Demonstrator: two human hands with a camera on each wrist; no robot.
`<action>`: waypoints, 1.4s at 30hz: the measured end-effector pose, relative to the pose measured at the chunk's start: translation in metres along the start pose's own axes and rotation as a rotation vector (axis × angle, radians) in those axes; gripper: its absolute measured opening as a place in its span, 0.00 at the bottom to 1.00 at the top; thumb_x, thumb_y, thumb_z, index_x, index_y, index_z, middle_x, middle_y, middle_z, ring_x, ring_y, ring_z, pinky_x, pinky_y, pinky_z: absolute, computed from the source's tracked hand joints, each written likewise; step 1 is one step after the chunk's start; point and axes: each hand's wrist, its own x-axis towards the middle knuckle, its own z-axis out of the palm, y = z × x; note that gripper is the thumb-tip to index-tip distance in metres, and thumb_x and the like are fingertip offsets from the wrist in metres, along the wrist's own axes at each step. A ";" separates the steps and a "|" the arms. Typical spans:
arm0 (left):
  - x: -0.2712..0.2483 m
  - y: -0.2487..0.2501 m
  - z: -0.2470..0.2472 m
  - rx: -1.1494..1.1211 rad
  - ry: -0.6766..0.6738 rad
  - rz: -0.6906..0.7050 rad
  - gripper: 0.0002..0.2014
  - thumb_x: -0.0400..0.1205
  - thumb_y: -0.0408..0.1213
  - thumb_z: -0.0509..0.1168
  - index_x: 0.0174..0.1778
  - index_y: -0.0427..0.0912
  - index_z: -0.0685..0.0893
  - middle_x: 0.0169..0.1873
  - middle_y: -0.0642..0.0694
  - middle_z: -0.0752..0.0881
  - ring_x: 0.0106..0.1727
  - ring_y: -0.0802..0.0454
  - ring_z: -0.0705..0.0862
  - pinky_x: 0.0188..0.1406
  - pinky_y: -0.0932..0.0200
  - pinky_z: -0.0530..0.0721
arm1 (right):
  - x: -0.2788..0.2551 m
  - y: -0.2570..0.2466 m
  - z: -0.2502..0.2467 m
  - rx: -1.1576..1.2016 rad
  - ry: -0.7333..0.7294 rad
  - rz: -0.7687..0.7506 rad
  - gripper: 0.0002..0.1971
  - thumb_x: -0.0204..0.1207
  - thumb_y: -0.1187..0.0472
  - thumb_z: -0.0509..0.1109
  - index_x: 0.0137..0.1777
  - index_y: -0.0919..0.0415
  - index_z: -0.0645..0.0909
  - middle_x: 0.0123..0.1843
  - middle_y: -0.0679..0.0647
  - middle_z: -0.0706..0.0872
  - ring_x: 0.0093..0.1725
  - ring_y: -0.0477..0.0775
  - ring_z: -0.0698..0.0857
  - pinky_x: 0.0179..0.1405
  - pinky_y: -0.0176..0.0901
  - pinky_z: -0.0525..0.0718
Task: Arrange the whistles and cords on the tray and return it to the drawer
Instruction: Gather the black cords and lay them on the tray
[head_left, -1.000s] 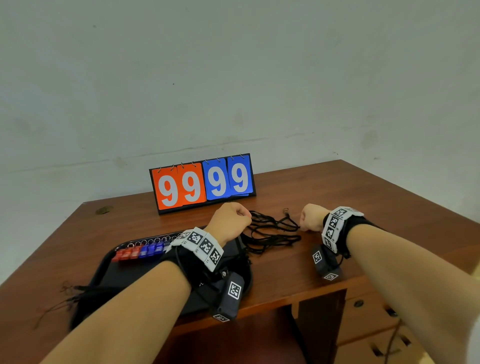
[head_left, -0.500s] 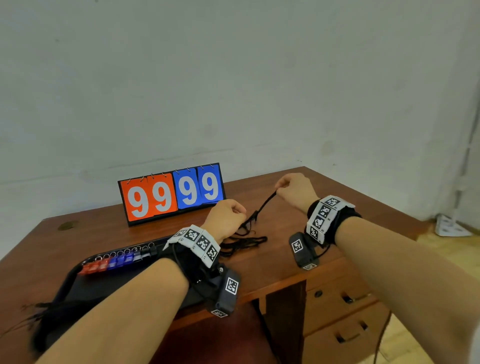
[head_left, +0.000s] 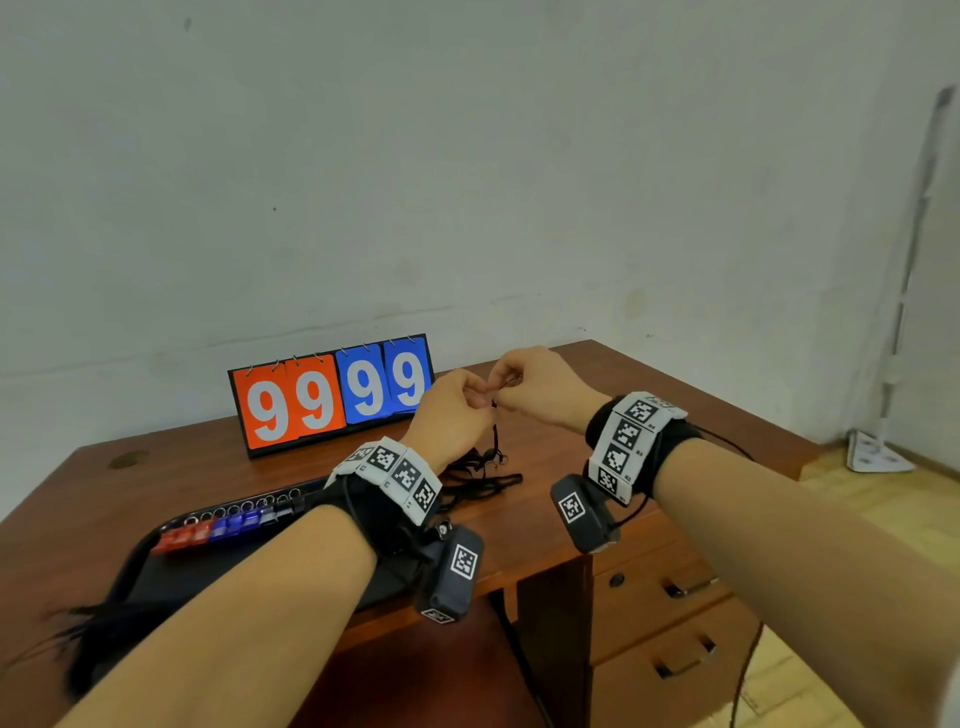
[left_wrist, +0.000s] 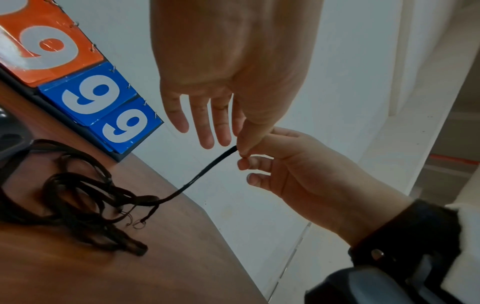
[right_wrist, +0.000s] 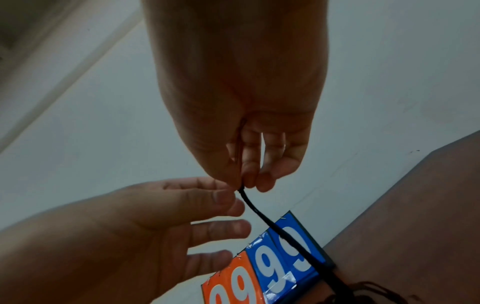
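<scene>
A black cord (head_left: 494, 431) hangs from my two hands down to a tangled pile of cords (head_left: 483, 478) on the desk. My right hand (head_left: 511, 384) pinches its top end between thumb and fingers, as the right wrist view shows on the cord (right_wrist: 272, 226). My left hand (head_left: 475, 389) meets it there, thumb and index finger pinching the same end (left_wrist: 237, 148), other fingers loose. The black tray (head_left: 156, 577) lies at the left under my left forearm, with a row of red and blue whistles (head_left: 218, 527) along its far edge.
An orange and blue scoreboard (head_left: 332, 395) reading 9999 stands behind the hands. More black cords (head_left: 88, 623) lie at the tray's near left corner. Closed drawers (head_left: 670, 587) sit under the desk's right side. A white wall is behind.
Both hands have risen from the desk. The right hand lifted one cord end out of the pile, and the left hand came up to meet it. The view has swung right.
</scene>
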 end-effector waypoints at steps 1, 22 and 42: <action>-0.003 -0.001 -0.003 -0.003 0.007 0.003 0.17 0.77 0.39 0.74 0.60 0.47 0.80 0.49 0.49 0.86 0.48 0.53 0.86 0.43 0.59 0.83 | -0.001 -0.004 0.003 0.025 0.001 0.002 0.06 0.69 0.67 0.73 0.46 0.59 0.86 0.38 0.51 0.88 0.36 0.44 0.85 0.35 0.34 0.82; -0.054 -0.023 -0.081 0.026 0.049 -0.011 0.05 0.78 0.31 0.70 0.37 0.40 0.83 0.28 0.46 0.83 0.29 0.53 0.80 0.31 0.59 0.81 | -0.013 -0.071 0.063 0.154 -0.171 -0.008 0.19 0.78 0.38 0.66 0.58 0.50 0.86 0.55 0.46 0.89 0.56 0.45 0.86 0.63 0.47 0.82; -0.107 -0.134 -0.207 -0.147 0.444 -0.245 0.04 0.81 0.29 0.69 0.49 0.40 0.86 0.47 0.44 0.88 0.37 0.50 0.89 0.47 0.53 0.91 | -0.007 -0.088 0.129 0.122 -0.307 0.008 0.07 0.84 0.59 0.67 0.56 0.55 0.86 0.36 0.50 0.85 0.32 0.44 0.80 0.38 0.34 0.82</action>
